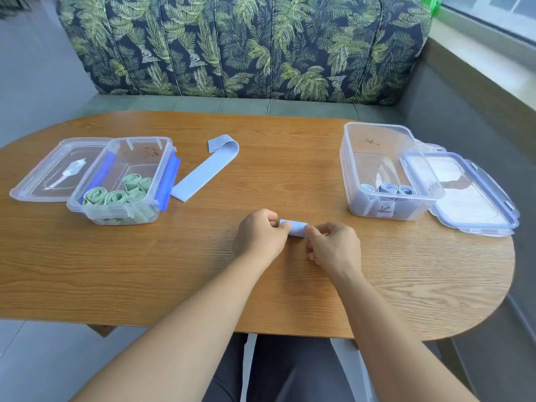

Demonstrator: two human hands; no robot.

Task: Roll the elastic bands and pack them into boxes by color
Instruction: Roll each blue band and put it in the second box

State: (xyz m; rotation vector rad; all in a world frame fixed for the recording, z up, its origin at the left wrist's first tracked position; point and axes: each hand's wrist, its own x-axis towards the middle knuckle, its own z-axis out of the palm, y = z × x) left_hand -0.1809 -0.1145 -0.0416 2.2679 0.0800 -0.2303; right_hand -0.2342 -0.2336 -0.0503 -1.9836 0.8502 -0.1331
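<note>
We note both hands near the middle of the oval wood-grain surface (145,271), each pinching one end of a short pale blue rolled elastic band (295,227). The left hand (261,233) holds the roll's left end between thumb and curled fingers; the right hand (333,245) holds the right end the same way. The roll lies crosswise between them, at or just above the surface; contact cannot be confirmed. A second pale blue elastic band (203,172) lies flat and unrolled farther back on the left, its far end folded over, just beside a clear plastic box (139,139) containing several rolled green bands (116,197) standing on end. That box's clear lid (52,175) lies at its left side. On the right, well apart, a second clear plastic box (377,137) holds three rolled pale blue bands (388,188) along its near wall, with a blue-edged lid (470,192) against its right side. A leaf-patterned sofa back (232,44) stands behind the surface.
</note>
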